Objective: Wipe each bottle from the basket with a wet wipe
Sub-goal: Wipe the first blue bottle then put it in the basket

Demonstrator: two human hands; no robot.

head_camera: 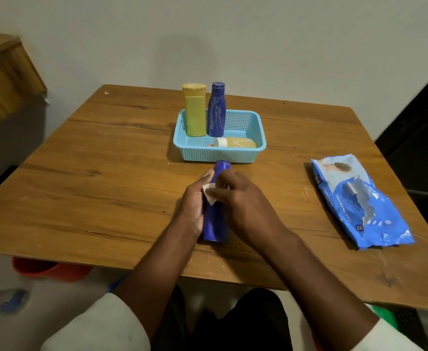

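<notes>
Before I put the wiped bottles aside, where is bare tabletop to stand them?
The widest bare patch is the table left of the basket and the left hand. A narrower strip lies between the right hand and the wipes pack. The centre is crowded: both hands work the blue bottle directly before the basket.

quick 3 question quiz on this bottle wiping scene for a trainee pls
1. How many bottles are in the basket?
2. True or false: the wipes pack lies to the left of the basket.
3. Which hand presses the wet wipe on the blue bottle: A left, B right?

Key
1. Three: yellow bottle and dark blue bottle upright, small amber bottle lying down.
2. False, it lies to the right.
3. B, the right hand; the left hand holds the bottle.
</notes>
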